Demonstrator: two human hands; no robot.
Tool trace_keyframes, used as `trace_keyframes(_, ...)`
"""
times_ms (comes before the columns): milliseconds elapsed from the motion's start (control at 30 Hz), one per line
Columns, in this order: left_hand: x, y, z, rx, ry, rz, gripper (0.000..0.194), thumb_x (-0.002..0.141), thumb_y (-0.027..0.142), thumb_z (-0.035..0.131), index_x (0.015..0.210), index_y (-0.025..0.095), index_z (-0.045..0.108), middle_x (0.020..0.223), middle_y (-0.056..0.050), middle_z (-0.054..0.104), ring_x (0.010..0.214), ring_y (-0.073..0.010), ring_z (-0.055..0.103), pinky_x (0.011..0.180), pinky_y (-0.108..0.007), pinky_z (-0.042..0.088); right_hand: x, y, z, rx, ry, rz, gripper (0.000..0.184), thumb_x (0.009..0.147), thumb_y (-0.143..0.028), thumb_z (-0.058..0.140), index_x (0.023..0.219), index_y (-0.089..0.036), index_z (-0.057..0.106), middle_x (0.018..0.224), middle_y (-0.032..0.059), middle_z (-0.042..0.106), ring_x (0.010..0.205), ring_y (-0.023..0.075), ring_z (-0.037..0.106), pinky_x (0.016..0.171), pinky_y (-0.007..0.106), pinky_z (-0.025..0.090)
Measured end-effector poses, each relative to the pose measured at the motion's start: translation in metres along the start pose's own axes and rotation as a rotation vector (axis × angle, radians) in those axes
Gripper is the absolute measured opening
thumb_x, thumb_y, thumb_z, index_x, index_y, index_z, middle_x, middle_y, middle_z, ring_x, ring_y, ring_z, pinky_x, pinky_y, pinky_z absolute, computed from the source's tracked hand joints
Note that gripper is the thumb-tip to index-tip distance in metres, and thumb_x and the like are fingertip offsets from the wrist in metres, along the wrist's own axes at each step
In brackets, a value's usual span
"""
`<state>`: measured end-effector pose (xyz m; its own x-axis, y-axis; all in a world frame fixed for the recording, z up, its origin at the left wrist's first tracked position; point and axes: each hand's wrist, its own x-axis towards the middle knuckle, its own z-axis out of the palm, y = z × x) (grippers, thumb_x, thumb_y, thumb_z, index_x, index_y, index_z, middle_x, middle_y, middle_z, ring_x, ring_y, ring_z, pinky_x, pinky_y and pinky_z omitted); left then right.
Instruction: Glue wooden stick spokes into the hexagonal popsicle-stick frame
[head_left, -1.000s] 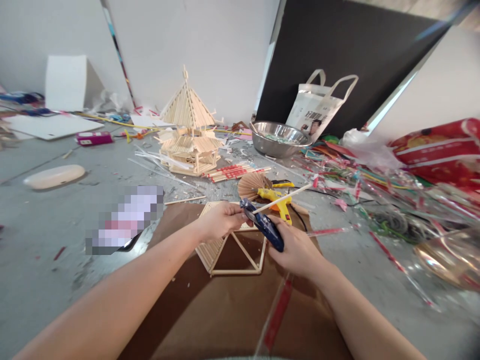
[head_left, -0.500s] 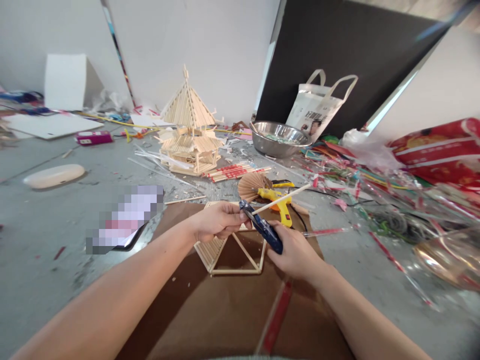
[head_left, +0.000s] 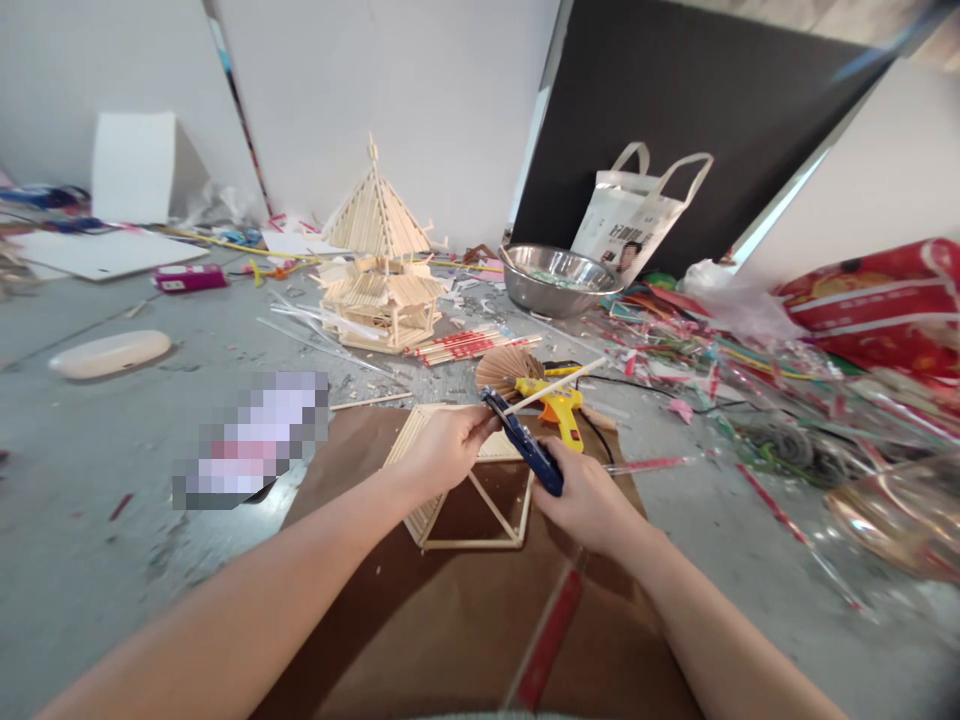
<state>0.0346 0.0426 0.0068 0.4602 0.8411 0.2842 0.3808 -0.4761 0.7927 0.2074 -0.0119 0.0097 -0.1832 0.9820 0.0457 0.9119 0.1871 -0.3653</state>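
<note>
A pale thin wooden stick (head_left: 559, 382) slants up to the right, its near end pinched in the closed fingers of my left hand (head_left: 442, 450). My right hand (head_left: 589, 500) is closed round blue-handled cutters (head_left: 534, 452), whose jaws meet the stick beside my left fingertips. Directly below lies a six-sided frame of glued sticks (head_left: 472, 544) on a brown sheet (head_left: 450, 630); its far and left panels are covered with sticks, and my left hand and forearm hide part of it. Just beyond the cutters rests a yellow hot glue gun (head_left: 564, 412).
Behind stands a stick-built pagoda model (head_left: 382, 225), with a bundle of red-marked sticks (head_left: 472, 343) in front of it. A metal bowl (head_left: 559, 290) and a white bag (head_left: 626, 220) are farther back. A phone (head_left: 262, 435) lies left; plastic scraps (head_left: 720, 360) litter the right.
My left hand has turned over and shifted slightly right, closer to the cutters. The stick's far end has moved a little left and up. The frame stays in place.
</note>
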Motion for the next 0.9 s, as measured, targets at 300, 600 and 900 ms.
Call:
trace_keyframes(300,0.003,-0.003,-0.012,-0.287,-0.236,-0.110,0.030,0.076,0.037,0.040,0.076,0.012,0.057,0.050,0.004,0.037,0.046,-0.0056,0.031,0.044,-0.018,0.025,-0.005,0.001,-0.003,0.024,-0.015,-0.036,0.035,0.065,-0.020,0.046,0.100,-0.018,0.044,0.086,0.0049,0.057,0.074,0.0165,0.053,0.063,0.025,0.035)
trace_keyframes(600,0.002,-0.009,-0.008,-0.748,-0.382,-0.297,0.026,0.072,0.039,0.049,0.072,0.013,0.052,0.038,0.010,0.022,0.031,-0.0022,0.016,0.032,-0.017,0.012,-0.005,0.004,-0.005,-0.004,-0.002,-0.092,0.040,0.065,-0.020,0.046,0.105,-0.016,0.043,0.089,0.0070,0.057,0.077,0.0178,0.053,0.067,0.027,0.036)
trace_keyframes(900,0.002,-0.009,-0.017,-0.915,-0.566,-0.484,0.024,0.070,0.037,0.054,0.073,0.013,0.052,0.041,0.010,0.018,0.033,-0.0007,0.010,0.031,-0.015,0.005,-0.004,0.002,-0.006,-0.007,-0.074,-0.078,0.023,0.065,-0.020,0.045,0.088,-0.017,0.047,0.074,0.0037,0.057,0.062,0.0141,0.050,0.058,0.023,0.033)
